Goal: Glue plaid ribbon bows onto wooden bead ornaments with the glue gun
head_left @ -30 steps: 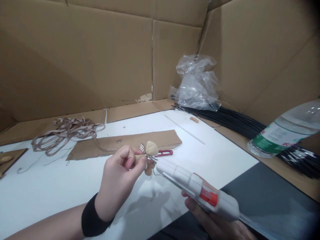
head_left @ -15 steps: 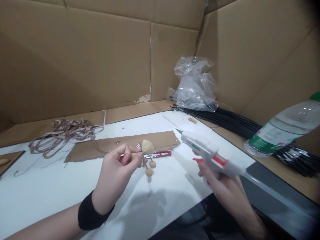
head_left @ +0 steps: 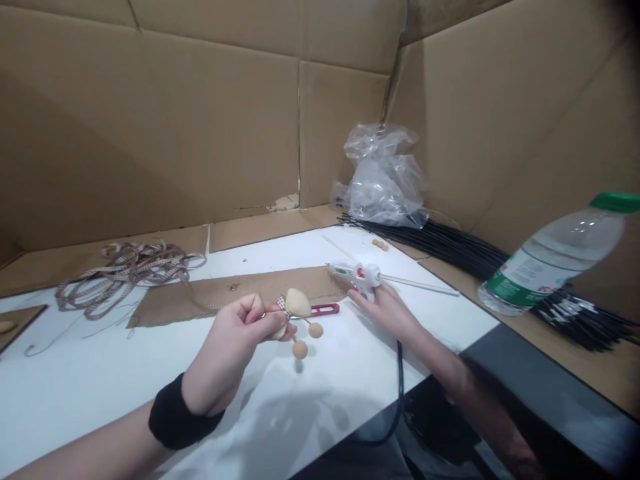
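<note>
My left hand (head_left: 233,353) is raised over the white table (head_left: 100,373), fingers pinched on a small craft piece (head_left: 295,313): a beige wooden shape with a checked bow and two round beads dangling on wires. My right hand (head_left: 387,308) reaches forward and grips the white glue gun (head_left: 357,273), which rests on the table with its nozzle pointing left at the edge of a cardboard strip (head_left: 225,293). A glue stick juts out of the gun's back to the right. Its black cord (head_left: 397,393) runs toward me.
Red-handled snips (head_left: 324,309) lie beside the craft piece. A tangle of checked ribbon (head_left: 127,267) sits at the left. A clear plastic bag (head_left: 383,177), a bundle of black wires (head_left: 475,250) and a lying water bottle (head_left: 550,257) are at the right. Cardboard walls enclose the table.
My right hand has carried the glue gun away from the craft piece, forward and down onto the table. My left hand has stayed put, holding the piece.
</note>
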A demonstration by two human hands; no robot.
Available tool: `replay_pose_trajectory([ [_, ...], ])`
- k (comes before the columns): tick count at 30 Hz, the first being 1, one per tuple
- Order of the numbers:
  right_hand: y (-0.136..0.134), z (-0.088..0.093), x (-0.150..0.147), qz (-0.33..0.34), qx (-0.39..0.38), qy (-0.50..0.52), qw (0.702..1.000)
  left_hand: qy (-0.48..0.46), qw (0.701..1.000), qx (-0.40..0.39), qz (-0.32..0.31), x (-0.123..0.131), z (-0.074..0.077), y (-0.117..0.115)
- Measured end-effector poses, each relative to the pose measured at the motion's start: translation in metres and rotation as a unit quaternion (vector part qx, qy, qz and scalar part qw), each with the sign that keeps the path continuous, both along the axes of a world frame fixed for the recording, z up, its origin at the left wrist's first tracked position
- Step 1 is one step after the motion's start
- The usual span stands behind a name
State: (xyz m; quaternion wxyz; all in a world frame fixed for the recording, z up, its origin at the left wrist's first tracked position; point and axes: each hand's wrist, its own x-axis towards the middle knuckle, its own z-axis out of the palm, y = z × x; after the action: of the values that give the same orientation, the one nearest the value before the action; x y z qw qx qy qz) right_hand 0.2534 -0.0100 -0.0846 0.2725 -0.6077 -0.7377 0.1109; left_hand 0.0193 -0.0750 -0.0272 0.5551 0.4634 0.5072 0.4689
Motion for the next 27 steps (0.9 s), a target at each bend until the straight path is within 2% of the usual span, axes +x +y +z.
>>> replay_pose_trajectory([
  [4,-0.003,-0.006,0.006,0.014,-0.01,0.011,1.0,-0.03,0.999,-0.024,-0.025,0.001,0.001,-0.001],
  [6,-0.012,-0.011,0.011,-0.009,-0.014,0.018,1.0,-0.032,0.998,-0.035,-0.034,0.001,0.002,-0.001],
  [8,-0.029,-0.014,0.013,-0.052,0.023,0.025,0.998,-0.033,0.998,-0.041,-0.04,0.001,0.002,0.0],
  [9,-0.039,-0.013,0.013,-0.079,0.079,0.028,0.993,-0.034,0.998,-0.043,-0.044,0.001,0.002,0.0],
  [10,-0.05,-0.01,0.012,-0.059,0.15,0.027,0.986,-0.035,0.997,-0.046,-0.049,0.001,0.001,0.0],
  [12,-0.068,0.001,0.005,0.077,0.252,0.017,0.965,-0.037,0.996,-0.054,-0.057,0.001,0.001,-0.001],
  [14,-0.076,0.014,-0.005,0.216,0.331,-0.033,0.918,-0.04,0.995,-0.062,-0.069,0.002,0.0,-0.003],
  [16,-0.072,0.025,-0.016,0.284,0.373,-0.085,0.879,-0.044,0.993,-0.068,-0.083,0.004,0.0,-0.005],
  [19,-0.058,0.031,-0.029,0.303,0.399,-0.116,0.858,-0.054,0.99,-0.077,-0.104,0.007,0.002,-0.011],
  [22,-0.048,0.029,-0.038,0.321,0.409,-0.095,0.849,-0.06,0.988,-0.086,-0.117,0.008,0.005,-0.015],
  [27,-0.048,0.025,-0.045,0.328,0.408,-0.033,0.851,-0.068,0.987,-0.085,-0.119,0.007,0.003,-0.017],
])
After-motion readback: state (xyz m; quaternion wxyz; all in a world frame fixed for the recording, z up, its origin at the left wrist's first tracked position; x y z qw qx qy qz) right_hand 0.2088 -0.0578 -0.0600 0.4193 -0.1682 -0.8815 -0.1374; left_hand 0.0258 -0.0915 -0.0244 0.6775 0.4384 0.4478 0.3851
